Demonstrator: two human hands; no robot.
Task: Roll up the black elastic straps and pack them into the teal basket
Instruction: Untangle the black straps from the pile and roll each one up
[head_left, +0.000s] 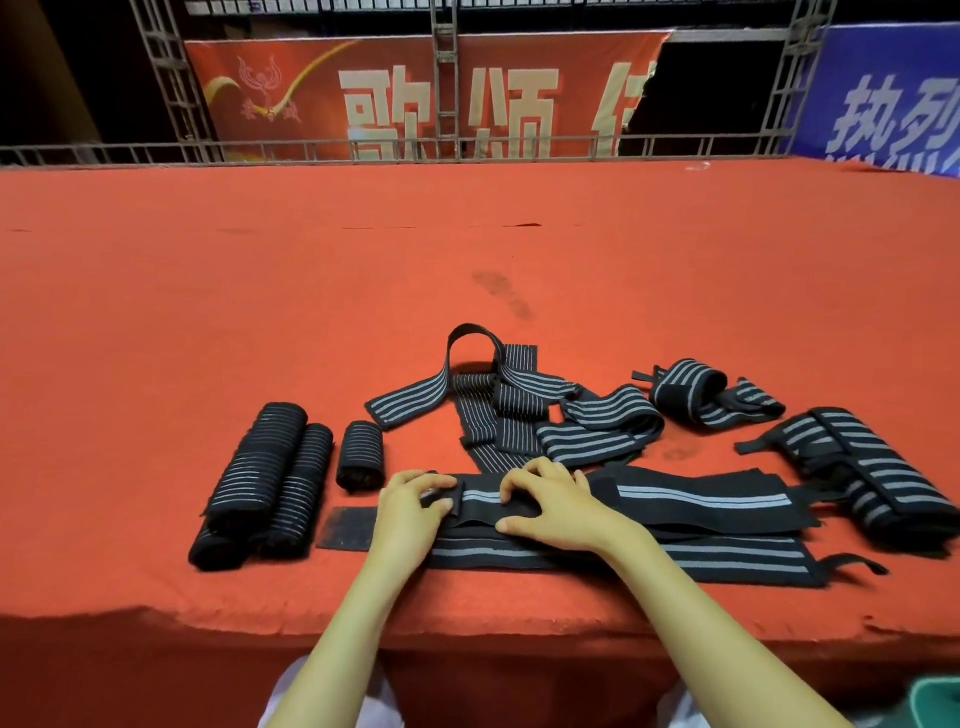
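A red banner (395, 93) behind the metal truss bears large cream Chinese characters: 歌 and 颂 read in full, while a third is cut off where the banner's right edge is torn. At its left end a gold emblem (265, 83) has a short line of small characters under it, too small to read. A blue banner (883, 104) at the right shows pale characters 热烈, with the second running off the frame edge.

Head-worn, looking down (close) at table (467, 249).
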